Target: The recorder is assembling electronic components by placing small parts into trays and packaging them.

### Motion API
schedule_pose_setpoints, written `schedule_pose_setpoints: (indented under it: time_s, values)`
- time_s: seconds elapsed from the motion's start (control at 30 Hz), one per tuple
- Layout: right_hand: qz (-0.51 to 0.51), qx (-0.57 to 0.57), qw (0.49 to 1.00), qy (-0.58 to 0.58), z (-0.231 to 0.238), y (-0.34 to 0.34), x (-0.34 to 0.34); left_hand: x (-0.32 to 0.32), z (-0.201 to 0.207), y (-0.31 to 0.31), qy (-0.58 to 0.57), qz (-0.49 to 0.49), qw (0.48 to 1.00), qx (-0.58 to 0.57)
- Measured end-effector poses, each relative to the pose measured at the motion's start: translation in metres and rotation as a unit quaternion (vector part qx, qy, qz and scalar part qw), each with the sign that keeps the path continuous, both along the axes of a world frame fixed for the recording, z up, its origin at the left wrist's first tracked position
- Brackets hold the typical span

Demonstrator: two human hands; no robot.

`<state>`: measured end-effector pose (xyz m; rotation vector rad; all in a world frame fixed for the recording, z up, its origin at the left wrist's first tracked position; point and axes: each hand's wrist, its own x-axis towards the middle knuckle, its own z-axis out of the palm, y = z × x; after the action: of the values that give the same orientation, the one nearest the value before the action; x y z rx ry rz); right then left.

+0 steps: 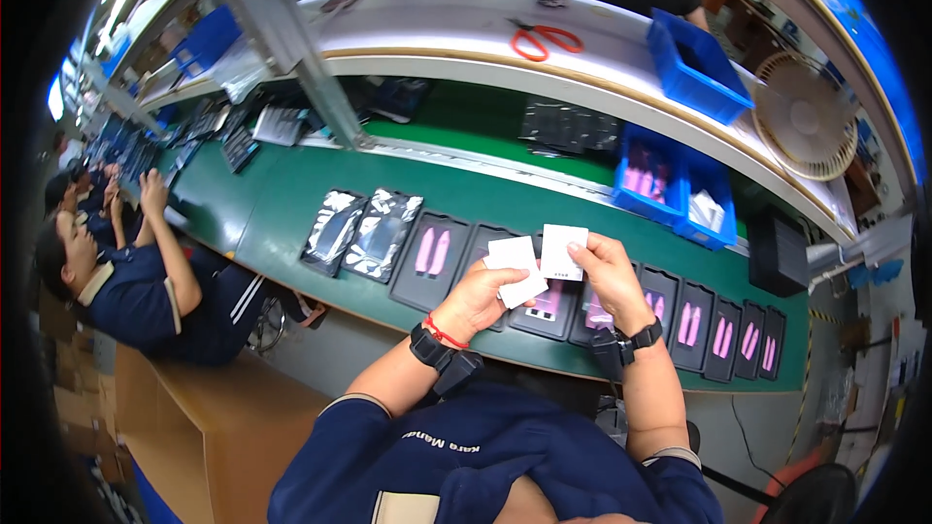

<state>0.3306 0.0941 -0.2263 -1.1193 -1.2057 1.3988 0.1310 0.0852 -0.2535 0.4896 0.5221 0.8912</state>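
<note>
My left hand is closed on a small stack of white paper cards, thumb on top. Beside it, my right hand pinches another white card with small dark print along its lower edge. The cards are held above a row of black trays on the green bench. Most visible trays hold pairs of long pink pieces. My hands and the cards partly hide the middle trays. Left of the row lie two black trays in shiny clear bags, one bagged tray against the other bagged tray.
Behind the row stand a blue bin of pink pieces and a blue bin of white items. The shelf above bears red-handled scissors, a blue bin and a fan. A cardboard box and a co-worker are at left.
</note>
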Motion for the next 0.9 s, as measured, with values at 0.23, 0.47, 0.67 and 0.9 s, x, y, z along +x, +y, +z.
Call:
schedule_pose_setpoints:
  time_s: [0.23, 0.47, 0.67, 0.9]
  values:
    - [0.013, -0.032, 0.995, -0.091, 0.011, 0.002, -0.091, -0.1, 0.012, -0.034, 0.179, 0.197, 0.962, 0.06]
    - [-0.009, 0.127, 0.964, -0.234, -0.012, 0.007, -0.14, -0.111, 0.01, -0.034, 0.241, 0.196, 0.947, 0.087]
    - [0.106, -0.014, 0.99, -0.089, -0.007, -0.001, -0.114, -0.088, 0.005, -0.023, 0.212, 0.156, 0.951, 0.16]
    - [0.05, -0.059, 0.997, -0.023, -0.006, -0.01, -0.084, -0.087, 0.002, -0.016, 0.073, 0.048, 0.995, 0.054]
